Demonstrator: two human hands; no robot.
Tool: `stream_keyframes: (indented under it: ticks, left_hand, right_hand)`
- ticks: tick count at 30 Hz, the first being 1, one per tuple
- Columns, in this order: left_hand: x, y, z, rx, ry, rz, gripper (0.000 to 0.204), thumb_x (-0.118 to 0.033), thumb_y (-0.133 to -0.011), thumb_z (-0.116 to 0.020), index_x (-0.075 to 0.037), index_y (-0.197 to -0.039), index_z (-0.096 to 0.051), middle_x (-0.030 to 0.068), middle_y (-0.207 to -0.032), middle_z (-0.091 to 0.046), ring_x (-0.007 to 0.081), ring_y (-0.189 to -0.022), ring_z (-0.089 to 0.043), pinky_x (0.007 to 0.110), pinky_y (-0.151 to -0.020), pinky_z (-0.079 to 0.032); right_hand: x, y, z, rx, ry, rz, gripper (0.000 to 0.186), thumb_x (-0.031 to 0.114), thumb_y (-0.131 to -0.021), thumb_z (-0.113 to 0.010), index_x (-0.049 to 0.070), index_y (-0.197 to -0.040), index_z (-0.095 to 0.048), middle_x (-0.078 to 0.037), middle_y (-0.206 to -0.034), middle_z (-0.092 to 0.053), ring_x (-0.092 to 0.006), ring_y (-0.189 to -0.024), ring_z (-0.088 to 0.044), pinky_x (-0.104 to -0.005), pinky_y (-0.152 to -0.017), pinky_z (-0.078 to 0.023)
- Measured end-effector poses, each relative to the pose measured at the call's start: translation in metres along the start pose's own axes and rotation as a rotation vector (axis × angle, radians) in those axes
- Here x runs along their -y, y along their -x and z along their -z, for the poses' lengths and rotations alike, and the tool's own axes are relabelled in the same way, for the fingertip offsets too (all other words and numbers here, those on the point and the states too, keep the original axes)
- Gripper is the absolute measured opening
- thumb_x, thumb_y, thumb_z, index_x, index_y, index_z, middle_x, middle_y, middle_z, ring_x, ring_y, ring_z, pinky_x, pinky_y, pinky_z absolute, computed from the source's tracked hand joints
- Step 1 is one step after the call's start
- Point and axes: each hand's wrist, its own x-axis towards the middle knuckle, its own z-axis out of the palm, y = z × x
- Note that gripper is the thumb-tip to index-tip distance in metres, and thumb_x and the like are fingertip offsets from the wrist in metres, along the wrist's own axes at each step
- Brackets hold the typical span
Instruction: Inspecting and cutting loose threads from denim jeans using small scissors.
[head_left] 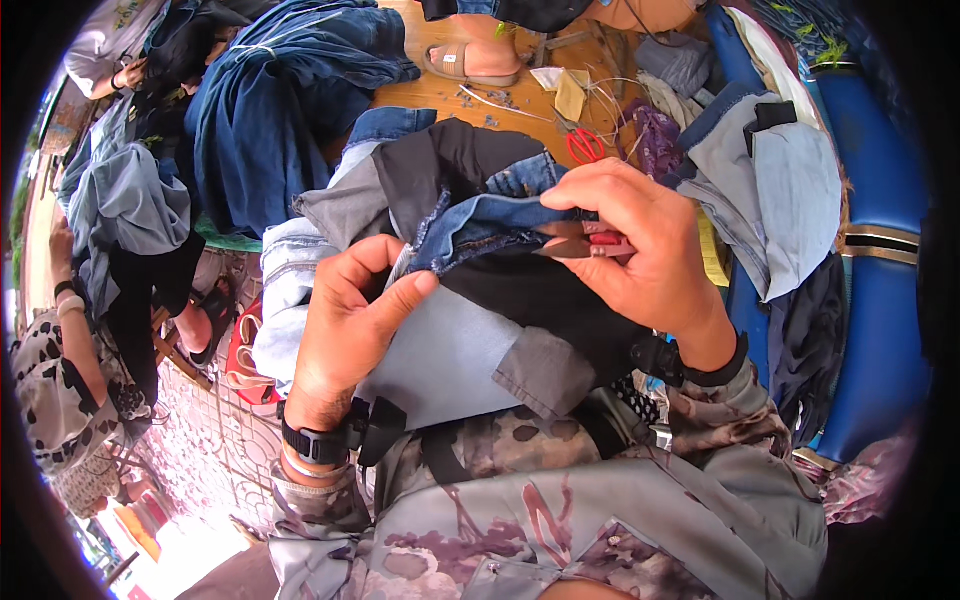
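Observation:
My left hand [345, 320] pinches one end of a dark blue denim edge [490, 218] between thumb and fingers. Frayed threads show along that edge. At its other end my right hand [650, 240] is closed around small thread snips [600, 243] with a red part, and its fingertips also meet the denim. The blades lie close beside the cloth, partly covered by my thumb. Below, the rest of the garment drapes over my lap, with a black part [560, 300], a light blue panel [440, 350] and a grey pocket-like patch [545, 372].
Red-handled scissors [585, 146] lie beyond my right hand, near cloth scraps and string. A large dark denim bundle [290, 100] is at the far left. Blue padded seating [880, 320] with draped denim [795, 200] stands at right. Other people sit at left; a sandalled foot [480, 62] is ahead.

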Motion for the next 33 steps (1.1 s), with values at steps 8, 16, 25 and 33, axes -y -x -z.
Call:
stream_keyframes:
  ticks: [8,16,25,33]
  left_hand:
    - [0.005,0.004,0.003,0.104,0.112,-0.019,0.014,0.002,-0.083,-0.063,-0.002,-0.095,-0.056,-0.0047,-0.082,-0.054,0.0034,-0.074,-0.048,0.018,-0.069,-0.039]
    - [0.009,0.015,-0.012,-0.257,-0.352,-0.463,0.035,0.011,-0.071,-0.064,-0.002,-0.101,-0.054,0.01,-0.094,-0.057,0.0192,-0.083,-0.059,0.028,-0.074,-0.047]
    - [0.005,0.019,-0.013,-0.293,-0.428,-0.312,0.015,0.007,-0.071,-0.067,-0.001,-0.081,-0.06,0.0115,-0.089,-0.059,0.0223,-0.073,-0.059,0.028,-0.063,-0.046]
    - [-0.009,0.031,-0.022,-0.397,-0.668,-0.425,0.017,0.007,-0.071,-0.065,0.0,-0.086,-0.062,0.0126,-0.087,-0.057,0.0288,-0.08,-0.057,0.033,-0.07,-0.045]
  right_hand:
    - [-0.049,-0.018,-0.033,-0.069,0.098,0.061,0.02,-0.001,-0.073,-0.066,0.003,-0.091,-0.059,-0.011,-0.088,-0.06,-0.0273,-0.077,-0.06,-0.0329,-0.065,-0.047]
    - [-0.063,-0.016,-0.04,-0.083,-0.042,-0.119,0.014,-0.001,-0.083,-0.066,0.0,-0.095,-0.058,-0.001,-0.086,-0.06,-0.0026,-0.077,-0.055,-0.0167,-0.064,-0.042]
    - [-0.057,-0.008,-0.038,-0.069,-0.024,-0.158,0.014,0.0,-0.084,-0.065,0.0,-0.096,-0.058,-0.001,-0.086,-0.06,-0.003,-0.079,-0.056,-0.0172,-0.065,-0.043]
    - [-0.055,-0.001,-0.033,-0.084,-0.037,-0.166,0.012,0.0,-0.084,-0.064,0.0,-0.095,-0.058,-0.001,-0.087,-0.06,-0.0017,-0.078,-0.055,-0.0167,-0.063,-0.04]
